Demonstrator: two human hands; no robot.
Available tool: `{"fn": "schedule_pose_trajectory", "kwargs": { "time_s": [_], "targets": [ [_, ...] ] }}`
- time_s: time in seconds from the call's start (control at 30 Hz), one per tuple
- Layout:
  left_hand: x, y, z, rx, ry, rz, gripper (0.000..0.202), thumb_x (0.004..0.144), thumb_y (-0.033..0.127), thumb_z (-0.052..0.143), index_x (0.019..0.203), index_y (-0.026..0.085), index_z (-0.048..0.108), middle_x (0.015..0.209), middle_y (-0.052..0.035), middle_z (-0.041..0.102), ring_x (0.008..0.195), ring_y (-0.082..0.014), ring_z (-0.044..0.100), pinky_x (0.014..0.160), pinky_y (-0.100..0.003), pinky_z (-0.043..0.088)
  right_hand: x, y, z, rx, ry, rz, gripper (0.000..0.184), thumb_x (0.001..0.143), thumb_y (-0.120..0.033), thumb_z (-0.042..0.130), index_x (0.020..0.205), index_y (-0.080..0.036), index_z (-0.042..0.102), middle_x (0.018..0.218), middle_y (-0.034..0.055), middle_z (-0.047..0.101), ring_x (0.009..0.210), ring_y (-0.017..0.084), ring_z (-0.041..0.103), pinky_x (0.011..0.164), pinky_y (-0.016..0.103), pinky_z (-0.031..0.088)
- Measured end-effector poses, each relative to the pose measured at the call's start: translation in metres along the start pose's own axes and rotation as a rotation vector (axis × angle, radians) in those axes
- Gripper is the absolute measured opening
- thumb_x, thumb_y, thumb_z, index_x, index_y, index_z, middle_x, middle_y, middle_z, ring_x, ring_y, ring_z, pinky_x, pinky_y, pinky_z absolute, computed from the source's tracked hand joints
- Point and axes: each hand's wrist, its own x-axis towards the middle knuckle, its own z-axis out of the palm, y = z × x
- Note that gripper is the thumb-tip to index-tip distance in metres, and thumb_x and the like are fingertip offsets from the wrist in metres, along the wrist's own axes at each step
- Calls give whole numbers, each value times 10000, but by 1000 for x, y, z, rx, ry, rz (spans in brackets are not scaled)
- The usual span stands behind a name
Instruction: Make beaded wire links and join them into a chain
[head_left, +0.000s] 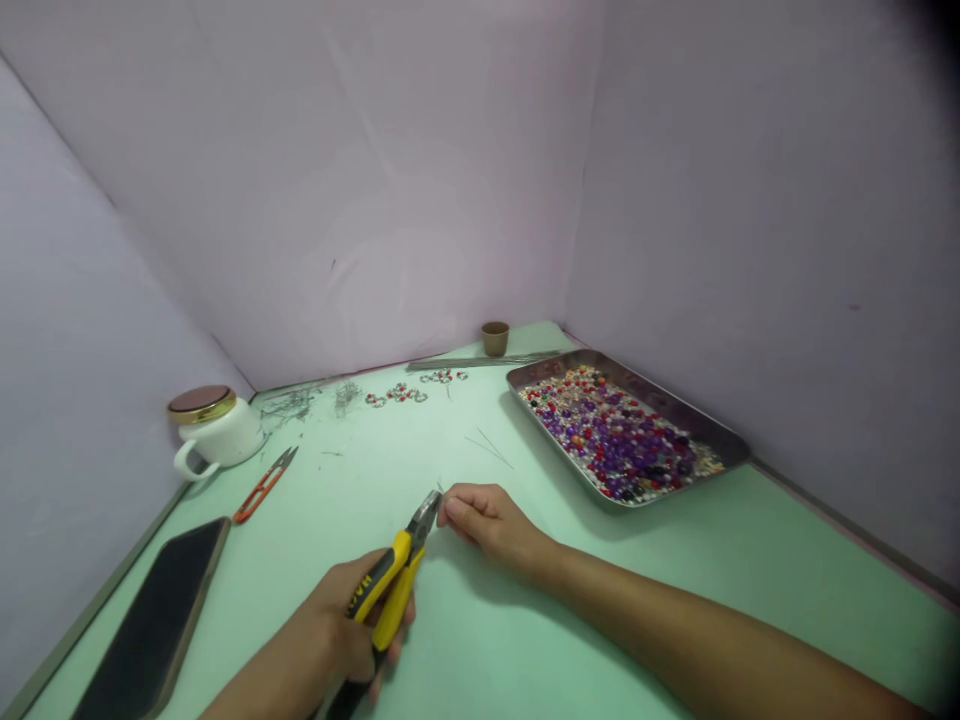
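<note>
My left hand (352, 610) is wrapped round the yellow and black handles of a pair of pliers (405, 560). The metal jaws of the pliers point up and right, right beside the fingertips of my right hand (480, 518). Those fingers are pinched together at the jaw tips. A thin piece of wire (440, 487) pokes up just there; most of it is hidden by the fingers and jaws. A few loose straight wires (491, 450) lie on the table a little beyond my hands.
To the right stands a metal tray (559, 458) of mixed beads. Small beaded rings (405, 393), wire scraps (289, 403), long wires (480, 362) and a small brown cup (495, 339) lie along the back. A lidded white mug (232, 435), orange thread snips (262, 488) and a phone (154, 620) are left.
</note>
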Motion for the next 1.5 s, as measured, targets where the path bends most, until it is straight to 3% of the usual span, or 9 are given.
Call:
{"fn": "schedule_pose_trajectory", "kwargs": {
  "time_s": [0.23, 0.37, 0.5, 0.67, 0.8, 0.93, 1.13, 1.33, 1.5],
  "targets": [
    [4, -7, -7, -456, -219, -27, 575, 375, 53, 387, 936, 143, 476, 794, -65, 530, 595, -158, 515, 420, -244, 411, 0, -1, -1, 16, -19, -42, 324, 813, -399, 415, 669, -146, 558, 503, -51, 381, 481, 84, 323, 478, 210, 254],
    [2, 2, -2, 96, 4, 18, 365, 453, 44, 381, 779, 151, 504, 668, -20, 506, 622, -166, 491, 505, -259, 406, 1, 3, 0, 2, 3, 20, 341, 799, -420, 430, 667, -142, 578, 468, -64, 340, 437, 74, 273, 438, 206, 214],
    [3, -2, 10, 631, 301, 102, 550, 579, 37, 371, 1100, 199, 443, 1003, -74, 533, 963, -240, 469, 835, -349, 351, 0, 2, 1, 7, 6, 63, 349, 791, -426, 431, 670, -139, 589, 443, -71, 317, 412, 69, 241, 415, 207, 185],
    [11, -20, 19, 989, 528, 52, 665, 621, 13, 337, 1272, 135, 285, 1116, -168, 464, 994, -296, 464, 808, -406, 352, 0, 0, 1, 0, 24, 59, 337, 787, -419, 436, 684, -139, 591, 444, -69, 336, 418, 72, 262, 425, 207, 204],
    [8, -19, 9, 635, 361, 139, 609, 586, 37, 385, 1177, 182, 397, 1048, -110, 531, 1010, -262, 467, 823, -359, 374, 0, 1, 1, 4, 18, 63, 315, 795, -400, 434, 682, -143, 576, 455, -72, 311, 427, 73, 245, 426, 206, 194],
    [2, -12, -3, 60, 13, 33, 443, 509, 55, 412, 927, 151, 523, 767, -53, 570, 692, -207, 551, 546, -298, 446, 0, 1, 0, 29, -28, -1, 319, 803, -406, 428, 680, -145, 562, 489, -60, 345, 460, 79, 280, 455, 208, 221],
    [7, -13, -10, -540, -259, -33, 616, 376, 41, 392, 977, 137, 485, 790, -60, 543, 561, -147, 536, 409, -236, 421, 1, 0, -1, 28, -40, -22, 326, 809, -408, 425, 662, -145, 550, 492, -51, 381, 477, 85, 328, 482, 213, 258],
    [7, -8, -5, 221, 75, 24, 396, 462, 41, 373, 811, 154, 524, 666, -18, 521, 628, -162, 506, 522, -253, 425, 1, 1, 0, -2, 4, 79, 326, 786, -405, 442, 651, -135, 564, 435, -69, 335, 409, 69, 265, 416, 205, 205],
    [6, -19, 10, 752, 391, 145, 627, 592, 18, 362, 1201, 167, 381, 1094, -117, 503, 1014, -245, 461, 871, -360, 343, 1, 0, 1, -18, 13, 93, 312, 787, -383, 441, 651, -136, 574, 429, -66, 346, 406, 68, 276, 412, 201, 212]
  ]
}}
